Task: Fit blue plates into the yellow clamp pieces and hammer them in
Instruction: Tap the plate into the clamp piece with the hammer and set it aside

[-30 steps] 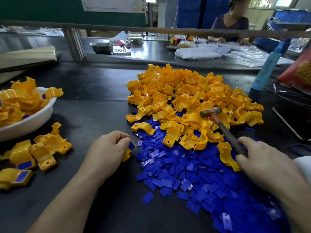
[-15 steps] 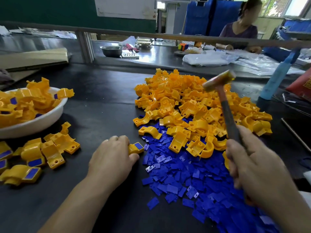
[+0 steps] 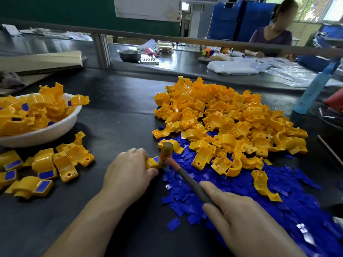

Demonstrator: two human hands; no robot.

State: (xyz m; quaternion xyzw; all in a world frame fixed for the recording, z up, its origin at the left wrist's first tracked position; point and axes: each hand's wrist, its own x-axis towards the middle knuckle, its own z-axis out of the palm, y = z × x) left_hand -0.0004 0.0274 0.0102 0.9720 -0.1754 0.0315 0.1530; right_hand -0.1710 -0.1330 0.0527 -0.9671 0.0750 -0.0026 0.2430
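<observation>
Left hand [image 3: 130,175] pinches one yellow clamp piece [image 3: 152,163] on the table [image 3: 120,108] beside the loose blue plates [image 3: 241,193], right hand [image 3: 241,221] grips the hammer [image 3: 189,179], head down on it; the bowl [image 3: 55,131] looks full of fitted pieces, yet a large yellow pile [image 3: 222,115] is left

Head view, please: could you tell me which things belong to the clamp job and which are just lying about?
Job: left hand, held clamp piece, right hand, hammer, yellow clamp pile, blue plates, white bowl of fitted pieces.
Lying about: steel bowl, blue bottle, plastic bags, cardboard.
</observation>
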